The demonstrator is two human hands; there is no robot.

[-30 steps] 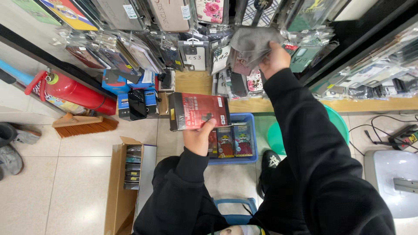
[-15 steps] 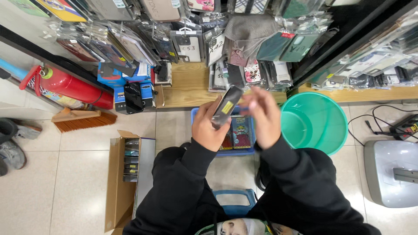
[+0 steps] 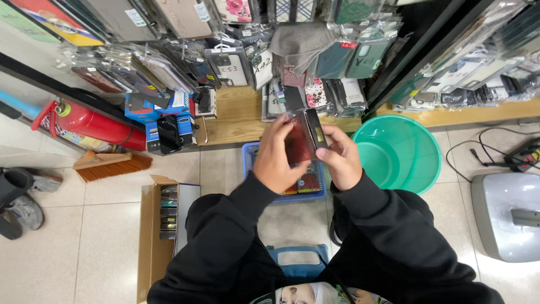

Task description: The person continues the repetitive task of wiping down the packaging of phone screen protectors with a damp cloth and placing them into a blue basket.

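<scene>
Both my hands hold a stack of flat dark red phone cases in clear packets [image 3: 304,138] in front of me. My left hand [image 3: 277,155] grips the stack from the left side. My right hand [image 3: 339,157] holds its right edge, thumb on top. Below the hands sits a blue plastic basket [image 3: 250,155] with more packaged cases in it, partly hidden by my arms. Many packaged phone cases [image 3: 236,62] hang on the wall display above a wooden shelf [image 3: 236,121].
A green plastic basin [image 3: 402,152] stands on the tiled floor at the right. A red fire extinguisher [image 3: 95,124] and a brush [image 3: 109,166] lie at the left. An open cardboard box [image 3: 160,225] stands by my left knee. Shoes [image 3: 19,202] and a grey appliance [image 3: 506,214] flank the scene.
My right hand came down from the hanging display and joined my left hand on the stack of cases, which has been turned upright between both hands.
</scene>
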